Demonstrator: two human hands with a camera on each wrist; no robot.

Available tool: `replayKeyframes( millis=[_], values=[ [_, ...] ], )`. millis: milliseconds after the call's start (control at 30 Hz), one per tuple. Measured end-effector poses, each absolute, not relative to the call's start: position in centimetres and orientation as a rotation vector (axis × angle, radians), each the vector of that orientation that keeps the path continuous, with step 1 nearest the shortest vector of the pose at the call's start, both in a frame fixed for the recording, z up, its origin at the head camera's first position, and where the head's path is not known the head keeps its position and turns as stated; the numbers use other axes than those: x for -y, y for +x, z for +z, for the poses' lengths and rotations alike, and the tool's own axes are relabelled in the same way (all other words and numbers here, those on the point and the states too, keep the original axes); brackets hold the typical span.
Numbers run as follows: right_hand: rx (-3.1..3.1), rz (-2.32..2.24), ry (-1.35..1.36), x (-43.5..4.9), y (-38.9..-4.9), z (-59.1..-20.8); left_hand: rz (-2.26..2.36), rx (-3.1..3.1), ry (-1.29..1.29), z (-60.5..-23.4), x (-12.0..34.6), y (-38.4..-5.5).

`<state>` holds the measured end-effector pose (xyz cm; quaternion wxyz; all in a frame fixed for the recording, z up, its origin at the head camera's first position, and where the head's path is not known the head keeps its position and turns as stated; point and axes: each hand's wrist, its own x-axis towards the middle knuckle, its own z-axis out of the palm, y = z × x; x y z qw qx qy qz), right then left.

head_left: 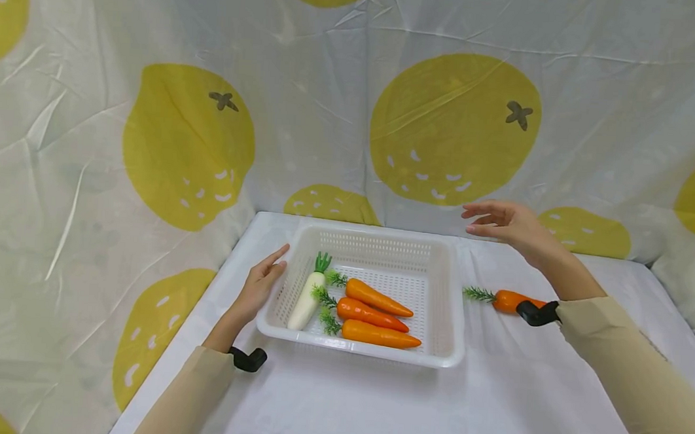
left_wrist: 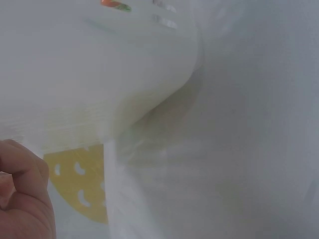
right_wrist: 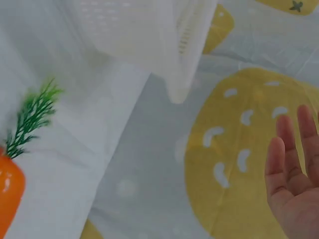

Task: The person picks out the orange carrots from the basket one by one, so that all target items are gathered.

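A white perforated plastic basket (head_left: 358, 356) sits on the table. Inside, along its left side, lies a white radish (head_left: 306, 301) with a green top. Beside the radish are an upper carrot (head_left: 378, 297), a middle carrot (head_left: 372, 314) and a lower carrot (head_left: 379, 334), tips pointing right. My left hand (head_left: 258, 288) is at the basket's left rim, index finger extended along it and thumb right at the edge. Raised beyond the basket's right back corner, my right hand (head_left: 514, 231) holds nothing, its fingers loosely extended. Another carrot (head_left: 508, 301) lies right of the basket, partly hidden by the right wrist.
A white cloth (head_left: 361, 408) covers the table. Behind and to the left hangs a pale curtain (head_left: 305, 129) printed with large yellow lemons. Each wrist wears a black camera mount, the left mount (head_left: 248, 359) near the basket's front left corner.
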<state>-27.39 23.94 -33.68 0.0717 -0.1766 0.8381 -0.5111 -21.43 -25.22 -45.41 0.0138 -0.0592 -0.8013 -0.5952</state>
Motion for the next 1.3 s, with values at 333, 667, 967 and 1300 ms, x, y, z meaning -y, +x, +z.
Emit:
replayKeyframes(
  millis=[333, 667, 967, 1300],
  values=[
    [-2.327, -1.735, -0.608, -18.0, -28.4, -32.3, -1.859, 2.495, -0.197, -45.4, 25.1, -21.5],
    [-2.196, -1.766, -0.606, -13.6, -29.2, -34.1, -1.87, 2.485, -0.195, -45.5, 25.1, -21.6],
    [-2.174, -1.757, -0.558, -10.1, -29.3, -36.1, -1.847, 2.5, -0.18, -45.4, 25.4, -21.6],
    [-2.178, -1.716, -0.472, -7.1, -28.7, -38.8, -1.858, 2.489, -0.198, -45.5, 25.3, -21.5]
  ],
)
